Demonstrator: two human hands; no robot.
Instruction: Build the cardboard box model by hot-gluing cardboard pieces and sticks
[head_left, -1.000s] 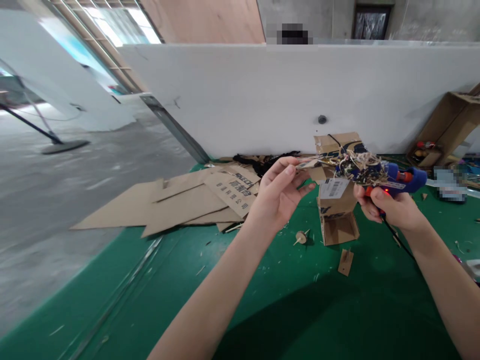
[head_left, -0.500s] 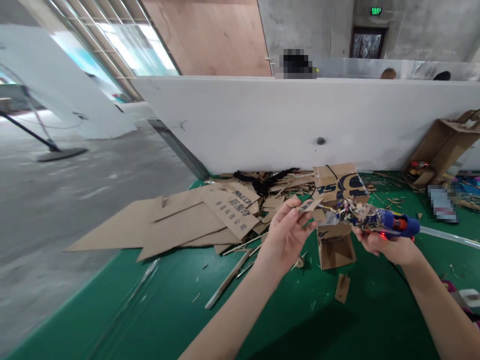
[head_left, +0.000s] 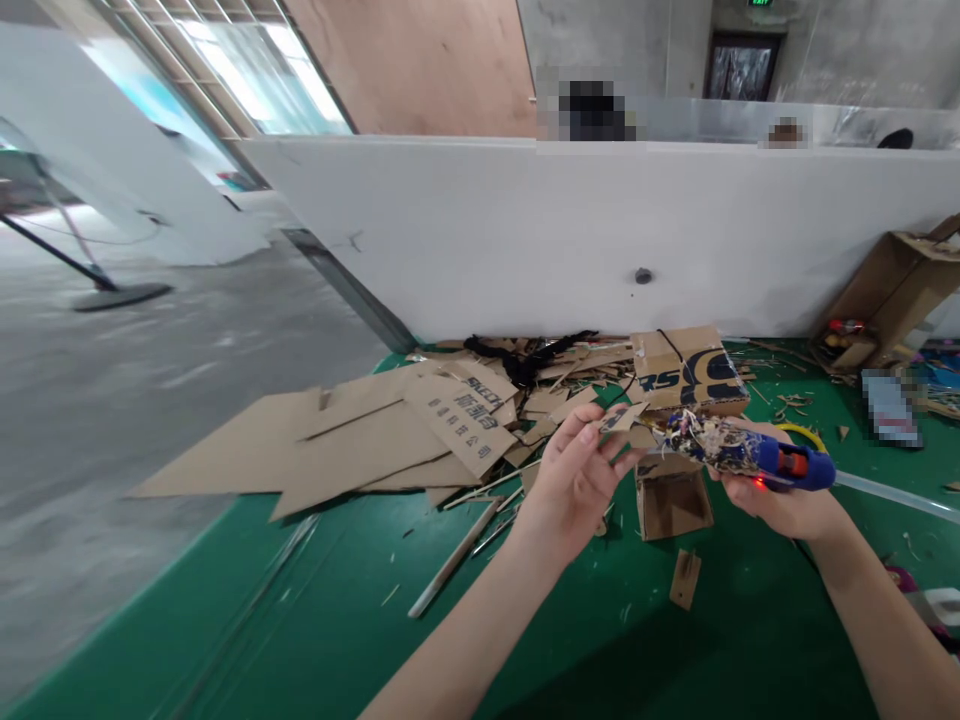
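My left hand (head_left: 576, 480) pinches a small cardboard piece (head_left: 624, 417) between thumb and fingers. My right hand (head_left: 776, 503) is closed around a blue hot glue gun (head_left: 795, 462), its front coated with stringy glue and scraps. A clear glue stick (head_left: 892, 489) sticks out of its back, and a red light glows on its underside. The nozzle points left and is at the edge of the cardboard piece; whether they touch I cannot tell. Behind and below the hands stands a printed cardboard box (head_left: 686, 365) with an open cardboard compartment (head_left: 675, 505) in front of it.
Flat cardboard sheets (head_left: 360, 440) and many scraps cover the back left of the green table (head_left: 315, 620). A black cloth-like item (head_left: 523, 365) lies on them. A loose cardboard piece (head_left: 685, 579) lies near me. A white partition (head_left: 480, 235) stands behind; a phone (head_left: 890, 408) lies right.
The view has tilted slightly downward. The glue gun has turned a little in my right hand, and a yellow ring shape now shows behind it. The cardboard piece stays in my left hand.
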